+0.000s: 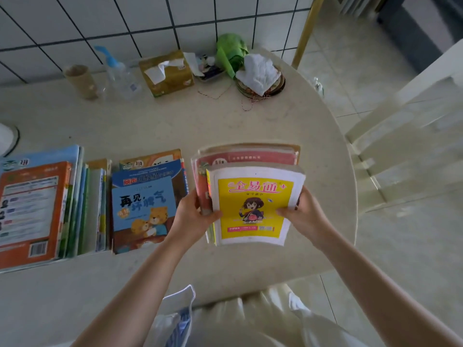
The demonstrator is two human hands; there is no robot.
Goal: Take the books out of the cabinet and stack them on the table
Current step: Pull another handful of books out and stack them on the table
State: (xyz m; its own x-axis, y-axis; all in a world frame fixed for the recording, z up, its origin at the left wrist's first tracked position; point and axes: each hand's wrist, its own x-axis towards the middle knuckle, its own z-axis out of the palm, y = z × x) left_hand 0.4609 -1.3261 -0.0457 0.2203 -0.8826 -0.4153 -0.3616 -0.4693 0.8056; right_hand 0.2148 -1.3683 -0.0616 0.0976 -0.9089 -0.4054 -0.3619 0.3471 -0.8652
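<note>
Yellow-covered book [253, 209] tops the bundle you hold over the counter [155, 126], right of the blue bear book pile [147, 206]. Left hand [193, 216] and right hand [303, 216] each have a closed grip on one side. Lower it flat, square the edges, then release.

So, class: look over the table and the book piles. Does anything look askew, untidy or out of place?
The pile held between the left hand and right hand is uneven: its yellow-covered book sits offset from the red books below. Behind, a crumpled white cloth lies on stacked plates.
</note>
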